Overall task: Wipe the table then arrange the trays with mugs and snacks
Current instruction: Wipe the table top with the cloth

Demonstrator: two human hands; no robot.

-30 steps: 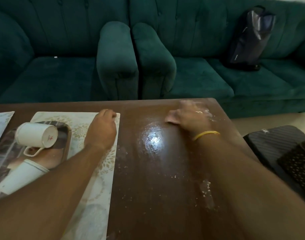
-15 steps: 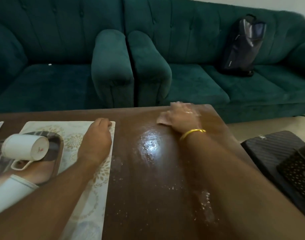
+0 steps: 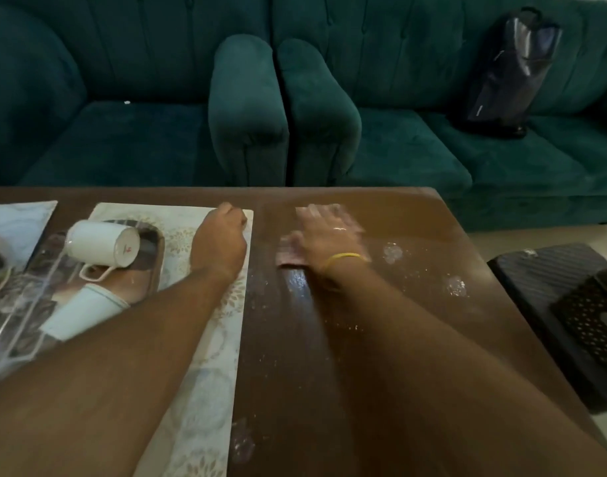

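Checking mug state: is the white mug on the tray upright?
No, the white mug lies on its side on the tray.

— What colours are seen on the worktop?
— Dark brown, speckled white. A cream placemat is patterned with pale leaves; white is shown by the mug.
— And at twelve o'clock?
— A teal sofa.

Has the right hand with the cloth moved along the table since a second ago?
Yes. The right hand has slid the cloth leftward, away from the table's far right corner and toward the placemat edge.
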